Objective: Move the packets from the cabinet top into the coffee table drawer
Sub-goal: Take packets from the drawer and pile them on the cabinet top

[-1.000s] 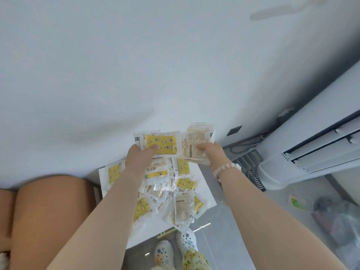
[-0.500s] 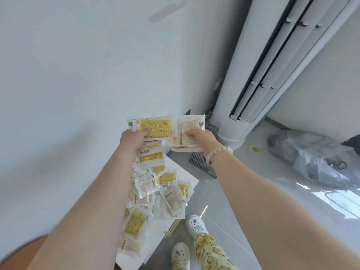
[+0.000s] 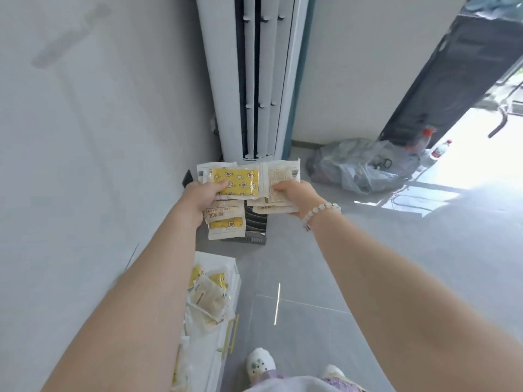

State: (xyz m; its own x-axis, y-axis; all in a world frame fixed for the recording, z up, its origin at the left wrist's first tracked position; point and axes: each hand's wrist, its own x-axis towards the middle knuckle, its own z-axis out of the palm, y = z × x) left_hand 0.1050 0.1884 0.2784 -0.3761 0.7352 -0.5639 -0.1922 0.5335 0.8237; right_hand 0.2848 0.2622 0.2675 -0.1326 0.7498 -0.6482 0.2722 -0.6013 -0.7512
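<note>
— How will those packets handle?

— Light, thin and floppy, I judge; the clear film wrappers look slick, so a fanned stack could slide apart. The left hand (image 3: 205, 199) pinches a bundle of yellow-print packets (image 3: 235, 182) near their lower left corner, thumb on top, with more hanging loose below the palm. The right hand (image 3: 297, 198) grips a stack of pale packets (image 3: 280, 179) the same way, and the two stacks touch edge to edge in the air, out in front of the chest.

— Best place to hold them?

— Across the middle of each stack, pressing flat, rather than by a corner; the dangling ones on the left seem most likely to drop.

— What is left behind?

— More packets (image 3: 209, 298) lie scattered near the far right corner of the white cabinet top (image 3: 223, 261), below the left forearm. How many lie under the arm I cannot tell.

— Anything in the way?

— A tall standing air conditioner (image 3: 254, 80) straight ahead, a clear plastic bag (image 3: 359, 165) and bottles (image 3: 441, 148) on the floor to the right. No coffee table in view.
</note>
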